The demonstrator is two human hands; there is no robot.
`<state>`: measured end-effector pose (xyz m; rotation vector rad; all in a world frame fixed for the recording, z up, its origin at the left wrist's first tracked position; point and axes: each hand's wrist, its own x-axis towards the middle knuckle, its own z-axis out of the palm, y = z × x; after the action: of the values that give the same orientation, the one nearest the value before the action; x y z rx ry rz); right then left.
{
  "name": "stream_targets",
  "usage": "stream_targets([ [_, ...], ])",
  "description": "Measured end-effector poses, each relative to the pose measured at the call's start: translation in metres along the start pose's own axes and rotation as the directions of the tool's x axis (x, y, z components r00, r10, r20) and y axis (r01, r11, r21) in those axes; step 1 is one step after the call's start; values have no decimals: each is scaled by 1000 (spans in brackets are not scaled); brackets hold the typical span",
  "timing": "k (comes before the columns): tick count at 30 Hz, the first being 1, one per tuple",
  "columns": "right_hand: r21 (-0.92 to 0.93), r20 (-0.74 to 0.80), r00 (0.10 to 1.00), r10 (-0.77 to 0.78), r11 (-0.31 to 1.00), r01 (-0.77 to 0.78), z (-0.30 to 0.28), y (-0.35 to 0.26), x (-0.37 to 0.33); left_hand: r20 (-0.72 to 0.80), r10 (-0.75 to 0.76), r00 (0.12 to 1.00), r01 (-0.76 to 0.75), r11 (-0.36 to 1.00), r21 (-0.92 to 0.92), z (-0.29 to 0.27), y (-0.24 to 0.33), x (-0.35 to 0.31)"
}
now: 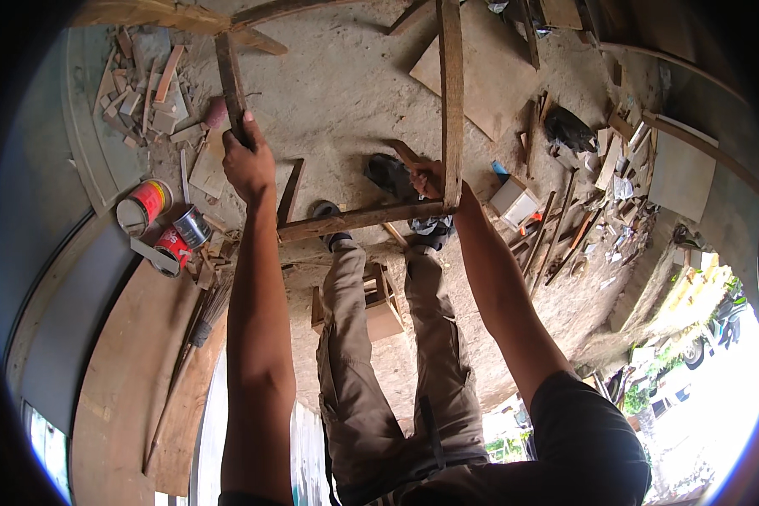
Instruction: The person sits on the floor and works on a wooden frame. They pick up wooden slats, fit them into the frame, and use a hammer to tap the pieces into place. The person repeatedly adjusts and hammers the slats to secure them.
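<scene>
A rough wooden frame [452, 101] of joined bars spans the upper middle of the head view. Its near crossbar [358, 219] lies above my feet, and short bars stick out from it. My left hand [250, 164] is closed round a narrow bar [229, 72] at the left side of the frame. At the near right corner, my right hand [428, 179] has its fingers wrapped round the frame, partly hidden by the upright bar. Both arms are stretched forward.
Paint cans [144, 207] and a broom [196, 333] are at the left, near a heap of wood offcuts [148, 97]. A plywood sheet [481, 72] lies on the floor beyond. A small wooden box [384, 316] sits by my legs. Scrap wood [565, 228] litters the right.
</scene>
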<state>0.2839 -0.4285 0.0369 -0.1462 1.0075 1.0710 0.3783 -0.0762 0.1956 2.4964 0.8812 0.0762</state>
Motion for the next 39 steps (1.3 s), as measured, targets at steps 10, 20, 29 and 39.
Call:
stream_targets([
  [10,-86,-5,998,57,995,-57,-8,-6,8,1,39,999,-39,997,-66,0,-12,0],
  [20,-25,93,996,-5,1000,8,-12,-6,15,585,294,756,246,700,-671,61,98,-121],
  [29,-50,-28,968,-251,967,249,-12,-12,13,920,263,291,850,371,-375,115,143,-164],
  [39,-189,-292,846,-446,894,406,3,12,2,900,116,421,816,384,-432,108,149,-173],
])
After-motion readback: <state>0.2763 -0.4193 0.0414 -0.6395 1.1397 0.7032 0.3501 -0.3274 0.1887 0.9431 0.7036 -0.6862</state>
